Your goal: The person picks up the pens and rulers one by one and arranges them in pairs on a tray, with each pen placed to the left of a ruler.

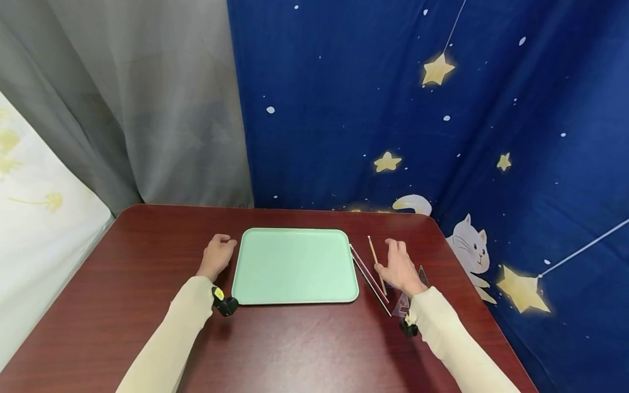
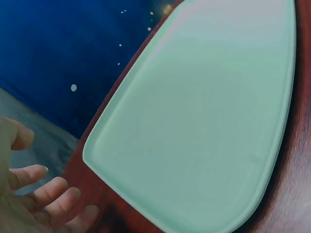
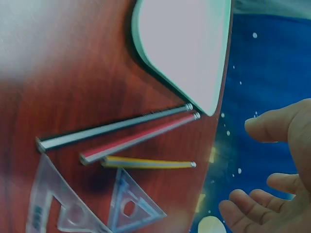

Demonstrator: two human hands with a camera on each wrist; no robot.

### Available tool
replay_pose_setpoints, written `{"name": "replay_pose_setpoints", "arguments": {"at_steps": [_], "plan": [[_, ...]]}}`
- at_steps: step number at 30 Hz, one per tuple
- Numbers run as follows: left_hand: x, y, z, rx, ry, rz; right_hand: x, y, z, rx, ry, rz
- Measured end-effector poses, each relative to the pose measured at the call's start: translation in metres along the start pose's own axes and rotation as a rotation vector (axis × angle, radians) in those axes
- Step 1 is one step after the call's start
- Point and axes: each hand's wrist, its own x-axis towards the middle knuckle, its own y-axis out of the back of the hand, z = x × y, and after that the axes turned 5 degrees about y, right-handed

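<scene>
- Left hand (image 1: 218,256), empty, fingers loosely bent, is flanking a tray (image 1: 296,266) near the tabletop's (image 1: 295,349) far edge.
- Right hand (image 1: 399,270), empty, wide, is hovering near three pencils (image 3: 140,137).
- Pencils and set squares (image 3: 45,182) are lying toward the right edge, seemingly grouped for reach.

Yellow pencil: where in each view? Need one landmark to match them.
Head: yellow pencil right of center, between the green tray and most of the right hand.
Left wrist: not in it.
Right wrist: near the middle, just below the red pencil.
Shared landmark: the green tray, in all three.
</scene>
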Motion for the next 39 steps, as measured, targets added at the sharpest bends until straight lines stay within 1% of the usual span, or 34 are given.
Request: {"name": "replay_pose_setpoints", "arguments": {"at_steps": [4, 9, 13, 17, 23, 27, 31, 34, 39], "plan": [[0.003, 0.0, -0.008, -0.086, 0.037, 0.009, -0.008, -0.007, -0.001, 0.013, -0.002, 0.001], [0.0, 0.0, -0.012, -0.152, 0.079, 0.01, -0.021, -0.017, 0.002, 0.009, -0.007, 0.012], [0.0, 0.0, -0.015, -0.178, 0.121, -0.004, -0.032, -0.027, 0.006, 0.003, -0.005, 0.025], [0.0, -0.001, -0.02, -0.189, 0.148, -0.011, -0.042, -0.035, 0.009, 0.024, 0.018, 0.036], [-0.001, -0.004, -0.024, -0.234, 0.175, -0.026, -0.054, -0.042, 0.011, 0.051, -0.013, 0.013], [-0.002, -0.01, -0.027, -0.198, 0.167, -0.005, -0.062, -0.047, 0.014, 0.06, -0.028, 0.019], [-0.005, -0.016, -0.031, -0.142, 0.14, 0.025, -0.068, -0.053, 0.017, 0.084, -0.046, 0.027], [-0.007, -0.021, -0.033, -0.123, 0.129, 0.055, -0.072, -0.057, 0.019, 0.098, -0.059, 0.038], [-0.008, -0.025, -0.033, -0.123, 0.15, 0.086, -0.076, -0.06, 0.021, 0.105, -0.07, 0.057]]}}
